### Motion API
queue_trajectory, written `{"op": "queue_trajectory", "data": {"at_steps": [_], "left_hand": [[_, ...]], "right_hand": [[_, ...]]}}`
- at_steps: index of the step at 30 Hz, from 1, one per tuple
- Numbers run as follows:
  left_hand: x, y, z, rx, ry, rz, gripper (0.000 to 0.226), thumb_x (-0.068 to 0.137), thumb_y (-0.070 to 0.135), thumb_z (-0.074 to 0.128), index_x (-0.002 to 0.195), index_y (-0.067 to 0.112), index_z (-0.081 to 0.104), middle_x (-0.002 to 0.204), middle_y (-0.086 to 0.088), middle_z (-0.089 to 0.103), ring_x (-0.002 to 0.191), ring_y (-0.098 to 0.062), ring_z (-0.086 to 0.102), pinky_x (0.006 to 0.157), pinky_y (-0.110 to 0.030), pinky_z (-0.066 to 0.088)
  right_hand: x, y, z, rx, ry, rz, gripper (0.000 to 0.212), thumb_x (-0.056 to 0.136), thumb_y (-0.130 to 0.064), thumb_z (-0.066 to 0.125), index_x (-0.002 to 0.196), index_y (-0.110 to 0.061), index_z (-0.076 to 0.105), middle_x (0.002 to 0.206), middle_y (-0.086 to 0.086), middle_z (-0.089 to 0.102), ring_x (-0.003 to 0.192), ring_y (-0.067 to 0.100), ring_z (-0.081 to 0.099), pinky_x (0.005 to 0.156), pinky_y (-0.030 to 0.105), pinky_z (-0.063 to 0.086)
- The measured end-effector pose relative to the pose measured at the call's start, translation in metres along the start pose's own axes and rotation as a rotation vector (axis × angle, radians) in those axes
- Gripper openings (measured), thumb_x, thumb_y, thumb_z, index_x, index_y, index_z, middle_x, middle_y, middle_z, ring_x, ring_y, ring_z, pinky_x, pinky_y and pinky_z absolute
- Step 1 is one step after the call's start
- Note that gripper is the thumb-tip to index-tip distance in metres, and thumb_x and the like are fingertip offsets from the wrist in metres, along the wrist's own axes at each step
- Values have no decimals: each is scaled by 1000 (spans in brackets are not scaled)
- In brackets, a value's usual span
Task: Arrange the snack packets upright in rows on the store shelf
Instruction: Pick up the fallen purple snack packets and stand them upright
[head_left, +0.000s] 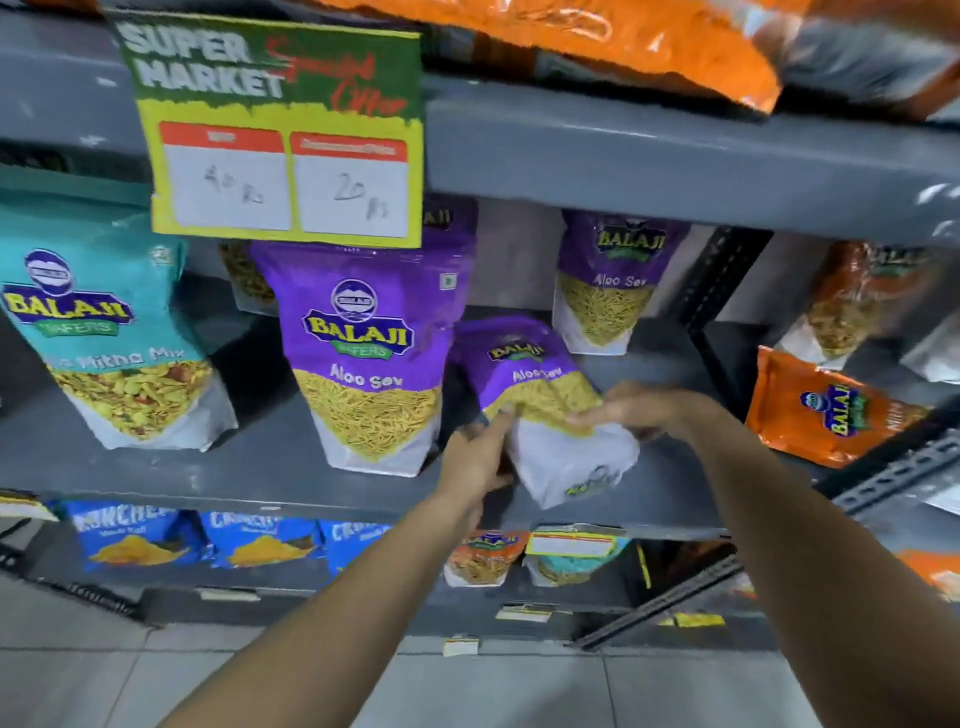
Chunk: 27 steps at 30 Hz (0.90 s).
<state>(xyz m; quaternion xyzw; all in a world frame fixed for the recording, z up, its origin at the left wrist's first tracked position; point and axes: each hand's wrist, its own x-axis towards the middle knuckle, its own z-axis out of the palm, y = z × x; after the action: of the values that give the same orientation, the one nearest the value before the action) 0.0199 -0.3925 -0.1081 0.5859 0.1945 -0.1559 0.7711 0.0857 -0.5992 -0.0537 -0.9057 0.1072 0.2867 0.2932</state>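
Hands gripping a purple Aloo Sev packet (540, 400) above the grey shelf (270, 462).
Left hand (475, 462) and right hand (631, 410) pinch its lower half, tilted; just left of the grip stands an upright Aloo Sev packet (369, 358), another (613, 280) behind.

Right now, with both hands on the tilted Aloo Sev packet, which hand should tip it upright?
Probably the right hand. It grips the tilted packet at its middle on the right edge, the side it must swing toward. The left hand sits low by the base, better placed to steady the bottom on the shelf.
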Motion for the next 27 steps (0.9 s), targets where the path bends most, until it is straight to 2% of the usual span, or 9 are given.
{"op": "queue_trajectory", "data": {"at_steps": [2, 4, 6, 9, 11, 13, 16, 22, 27], "left_hand": [[12, 3, 11, 89, 87, 80, 83, 63, 68, 70, 121, 9, 65, 115, -5, 72, 107, -22, 67, 84, -34, 55], [25, 1, 15, 170, 188, 99, 84, 55, 71, 72, 113, 11, 67, 109, -5, 72, 104, -25, 67, 94, -41, 53], [33, -1, 16, 141, 213, 75, 67, 55, 62, 78, 97, 12, 67, 97, -9, 72, 95, -29, 69, 89, -46, 56], [23, -4, 15, 35, 140, 63, 26, 77, 32, 80, 90, 16, 64, 87, -11, 63, 80, -26, 61, 70, -38, 47], [0, -7, 13, -34, 82, 93, 16, 82, 25, 77, 91, 18, 67, 89, -8, 70, 79, -24, 65, 69, -34, 50], [-27, -10, 11, -88, 29, 145, 10, 84, 19, 74, 91, 17, 68, 90, -5, 76, 74, -18, 72, 62, -29, 57], [-55, -16, 7, -99, -25, 253, 21, 82, 12, 74, 103, 13, 69, 97, -7, 78, 80, -21, 73, 68, -38, 59], [-72, -11, 12, -6, -128, 450, 31, 76, 1, 75, 106, 8, 68, 97, -5, 77, 88, -16, 69, 81, -32, 58], [-52, 7, 26, 105, -151, 532, 38, 75, -4, 77, 110, 3, 66, 97, -5, 77, 86, -12, 70, 76, -27, 57]], "right_hand": [[-2, 16, 10, 146, -125, 4, 52, 67, -55, 82, 78, -9, 63, 52, 4, 62, 37, 16, 55, 37, 20, 43], [12, 32, 20, 401, -59, -3, 82, 52, -64, 87, 100, 0, 71, 87, 15, 79, 75, 31, 77, 69, 46, 64], [19, 41, 29, 612, -4, -54, 107, 40, -75, 84, 116, -2, 69, 119, 26, 70, 105, 37, 72, 97, 58, 53], [3, 40, 39, 776, 33, -152, 102, 45, -74, 83, 112, 1, 64, 132, 38, 53, 103, 36, 63, 88, 52, 48], [-17, 42, 46, 850, 75, -203, 88, 43, -71, 85, 98, -6, 65, 106, 31, 63, 92, 29, 54, 79, 45, 39], [-45, 43, 52, 892, 144, -236, 56, 53, -58, 87, 86, -21, 62, 92, 14, 63, 86, 30, 59, 78, 47, 45], [-74, 58, 70, 1032, 165, -345, 39, 71, -29, 83, 98, -23, 57, 91, 4, 77, 89, 28, 71, 89, 50, 52], [-98, 83, 81, 1174, 154, -478, 74, 76, -16, 78, 142, -19, 44, 119, 10, 74, 113, 29, 68, 98, 45, 51], [-99, 77, 53, 967, 247, -546, 41, 87, -15, 63, 128, -17, 61, 121, 7, 74, 109, 24, 71, 91, 47, 56]]}}
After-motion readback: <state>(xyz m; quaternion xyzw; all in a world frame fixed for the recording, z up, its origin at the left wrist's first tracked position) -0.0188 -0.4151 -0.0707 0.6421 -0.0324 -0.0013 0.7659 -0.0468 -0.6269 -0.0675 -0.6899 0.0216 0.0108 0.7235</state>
